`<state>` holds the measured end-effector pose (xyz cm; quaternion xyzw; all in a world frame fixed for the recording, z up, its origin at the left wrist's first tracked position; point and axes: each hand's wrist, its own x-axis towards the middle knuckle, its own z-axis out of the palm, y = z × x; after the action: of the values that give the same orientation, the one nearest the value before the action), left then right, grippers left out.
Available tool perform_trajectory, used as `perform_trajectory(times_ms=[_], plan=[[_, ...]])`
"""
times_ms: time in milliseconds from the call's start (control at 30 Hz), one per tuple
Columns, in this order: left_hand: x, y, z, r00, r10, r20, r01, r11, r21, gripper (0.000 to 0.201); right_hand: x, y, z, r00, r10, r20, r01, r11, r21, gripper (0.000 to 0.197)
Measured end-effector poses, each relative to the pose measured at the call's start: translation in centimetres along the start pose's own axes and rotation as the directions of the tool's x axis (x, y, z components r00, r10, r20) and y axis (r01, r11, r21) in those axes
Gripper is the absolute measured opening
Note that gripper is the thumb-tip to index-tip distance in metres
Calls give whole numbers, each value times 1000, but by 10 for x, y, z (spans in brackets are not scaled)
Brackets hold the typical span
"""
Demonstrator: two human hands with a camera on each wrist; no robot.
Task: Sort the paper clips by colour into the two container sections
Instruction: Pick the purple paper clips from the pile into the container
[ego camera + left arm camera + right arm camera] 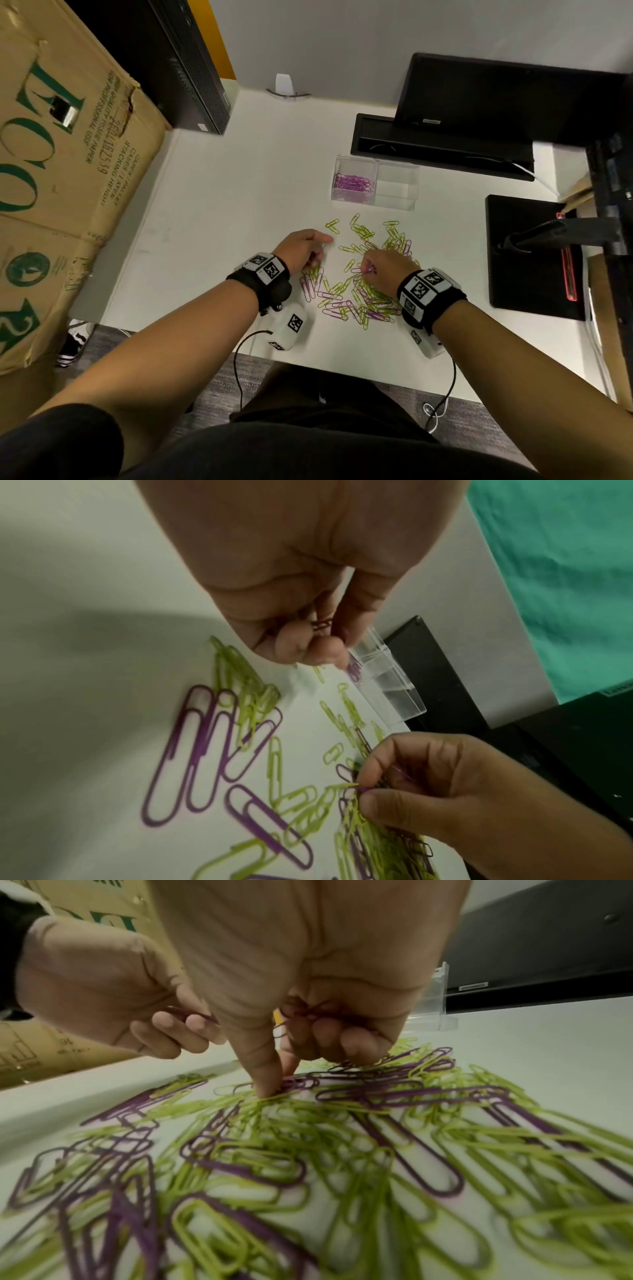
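Observation:
Purple and green paper clips (359,294) lie scattered on the white desk (239,205). A clear two-section container (375,181) stands behind them; its left section holds purple clips (352,181), its right section (397,186) looks bare. My left hand (305,251) hovers at the pile's left edge, its curled fingers holding purple clips (322,626). My right hand (383,265) is down on the pile's middle, purple clips (308,1012) bunched in its curled fingers, while thumb and forefinger (263,1074) pinch at a purple clip (298,1083) on the desk.
A large cardboard box (61,171) fills the left side. A black computer case (178,61) stands at the back left. A monitor and its black base (442,144) sit behind the container; another black stand (534,253) is to the right.

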<state>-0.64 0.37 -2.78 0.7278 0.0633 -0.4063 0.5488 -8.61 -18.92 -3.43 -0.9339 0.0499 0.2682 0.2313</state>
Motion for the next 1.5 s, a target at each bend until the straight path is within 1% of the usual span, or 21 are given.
perform_trajectory(times_ms=[100, 200, 300, 367, 433, 500, 567, 667, 733, 767, 800, 833, 867, 933, 967, 1000, 1100, 1167, 1267, 1367, 1500], plan=[[-6, 1, -5, 999, -50, -19, 50, 999, -10, 31, 2, -1, -1, 1000, 7, 19, -7, 1000, 1, 5], [-11, 2, -10, 994, -110, -21, 110, 993, 31, 25, 4, 0, -6, 999, 41, -5, -39, 990, 133, 8], [-13, -7, -17, 998, -59, -32, 66, 959, 276, 22, 8, 1, -13, 994, 96, -50, -77, 952, 295, 10], [-16, -14, -22, 1000, 28, 8, -28, 875, 483, 21, 11, -1, -18, 993, 105, -60, -76, 926, 369, 15], [-20, -19, -26, 991, 90, 94, -129, 767, 628, 15, 13, -7, -22, 994, 103, -41, -74, 890, 450, 13], [-23, -24, -29, 977, 118, 180, -213, 648, 731, 14, 14, -13, -25, 995, 99, -3, -76, 781, 620, 3], [-26, -26, -29, 965, 105, 240, -258, 540, 801, 18, 15, -18, -24, 994, 97, 50, -99, 611, 785, 15], [-29, -26, -27, 955, 104, 277, -295, 409, 864, 23, 17, -24, -23, 989, 87, 122, -147, 404, 903, 32], [-29, -25, -27, 949, 122, 289, -314, 360, 879, 23, 16, -30, -22, 984, 75, 160, -176, 321, 931, 24], [-28, -24, -27, 948, 122, 293, -318, 342, 884, 22, 16, -32, -21, 982, 75, 174, -189, 311, 932, 17], [-27, -24, -27, 948, 118, 294, -317, 329, 890, 22, 15, -35, -20, 980, 73, 184, -198, 337, 920, 10], [-26, -23, -27, 950, 113, 291, -312, 320, 894, 20, 15, -38, -18, 981, 72, 182, -196, 413, 889, 7], [-25, -23, -27, 950, 113, 290, -311, 315, 897, 18, 15, -41, -15, 984, 68, 164, -175, 533, 828, 6], [-22, -22, -25, 949, 116, 293, -315, 310, 897, 10, 17, -44, -8, 996, 32, 79, -73, 790, 609, 6], [-21, -22, -25, 948, 116, 297, -319, 307, 897, 7, 18, -46, -4, 999, -11, 34, -7, 871, 492, 4], [-21, -23, -24, 946, 118, 303, -325, 302, 896, 6, 18, -48, 0, 998, -59, 18, 47, 918, 395, 5], [-20, -24, -22, 939, 117, 324, -344, 278, 897, 6, 19, -54, 10, 983, -177, 45, 166, 970, 175, 15], [-19, -24, -23, 938, 120, 326, -347, 291, 892, 5, 20, -57, 12, 978, -201, 59, 198, 978, 65, 17], [-16, -21, -30, 949, 144, 282, -316, 417, 852, 8, 22, -56, 11, 979, -196, 53, 198, 979, -40, 13], [-14, -11, -37, 951, 240, 196, -302, 578, 758, 10, 23, -52, 8, 983, -172, 59, 176, 981, -75, 13], [-8, 8, -39, 953, 292, 83, -274, 711, 648, 14, 22, -40, 7, 988, -146, 43, 150, 981, -127, 14]])
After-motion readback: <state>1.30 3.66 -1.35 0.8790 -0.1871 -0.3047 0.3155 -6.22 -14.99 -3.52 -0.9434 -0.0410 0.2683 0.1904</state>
